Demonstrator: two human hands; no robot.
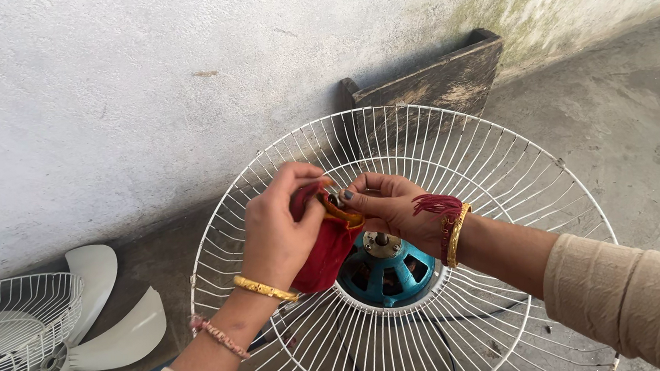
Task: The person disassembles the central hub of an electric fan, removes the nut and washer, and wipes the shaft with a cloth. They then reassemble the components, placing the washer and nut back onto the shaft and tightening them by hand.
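A white wire fan guard (507,184) stands before me, with a blue motor hub (387,273) and its short shaft at the centre. My left hand (278,231) grips a red cloth (324,254) just above and left of the hub. My right hand (384,204) meets it from the right, fingers pinching the same cloth and a small orange-brown piece (340,211) between the two hands. Both wrists carry gold bangles, and red thread wraps the right wrist.
White fan blades (114,327) lie on the floor at the left, with a second white wire guard (13,329) over them. A dark wooden board (437,78) leans against the white wall behind. Grey concrete floor spreads to the right.
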